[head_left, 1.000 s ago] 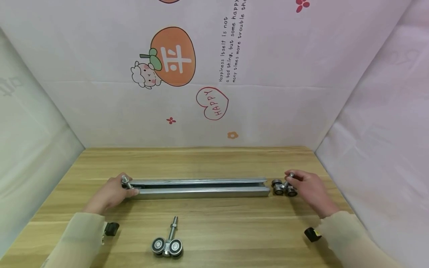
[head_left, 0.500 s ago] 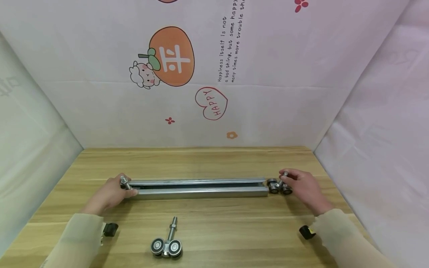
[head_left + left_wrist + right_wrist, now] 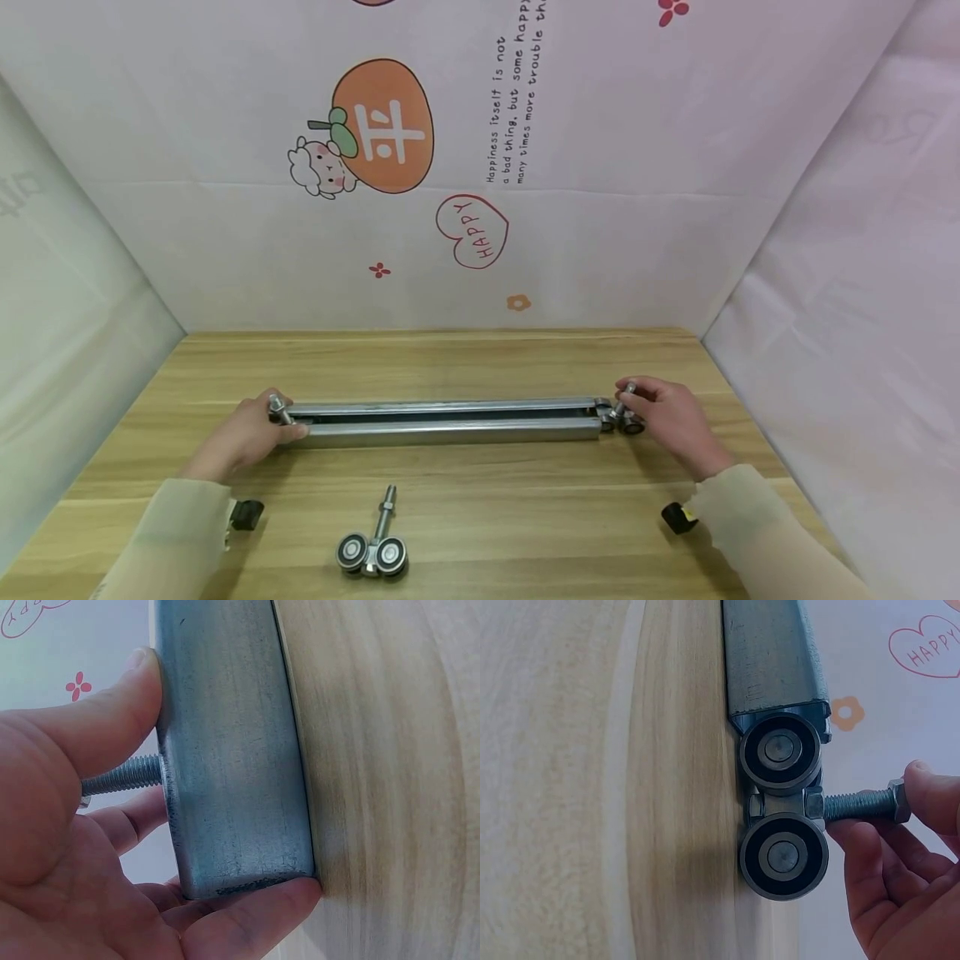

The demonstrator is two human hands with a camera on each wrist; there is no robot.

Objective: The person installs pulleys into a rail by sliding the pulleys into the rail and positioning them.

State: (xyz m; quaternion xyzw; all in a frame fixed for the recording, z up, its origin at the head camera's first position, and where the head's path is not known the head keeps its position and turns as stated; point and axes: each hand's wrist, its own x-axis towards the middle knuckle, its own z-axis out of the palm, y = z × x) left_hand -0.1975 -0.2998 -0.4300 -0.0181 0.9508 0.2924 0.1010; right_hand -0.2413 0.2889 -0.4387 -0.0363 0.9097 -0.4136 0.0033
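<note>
Right hand (image 3: 675,417): thumb and forefinger drawn together on the bolt (image 3: 859,805) of a roller trolley, thumb against its hex end, forefinger under the threads, other fingers bent. Left hand (image 3: 251,429): clamped round the left end of the rail (image 3: 457,433), thumb on its upper edge, a finger across the end. A second bolt (image 3: 281,408) stands up between that thumb and the fingers; the hand covers the spot, so whether its wheels sit fully inside cannot be told. Roller trolley (image 3: 784,804): bare grey metal, wheels dark-ringed with pale hubs, bolt threaded and upright. Rail: dull silver channel, slot facing up, faint scuffs on the near face, running left to right between the hands. The roller trolley sits just left of the right hand's palm, under the fingertips, in line with the rail; leading wheels at the rail's right mouth, trailing ones outside. Another trolley (image 3: 372,557) lies on its side nearer the person, left of centre, well apart from both hands, bolt pointing far. All on a wood-grain table (image 3: 525,517); pale printed cloth (image 3: 637,250) rises beyond its far edge, orange fruit figure left of centre.
</note>
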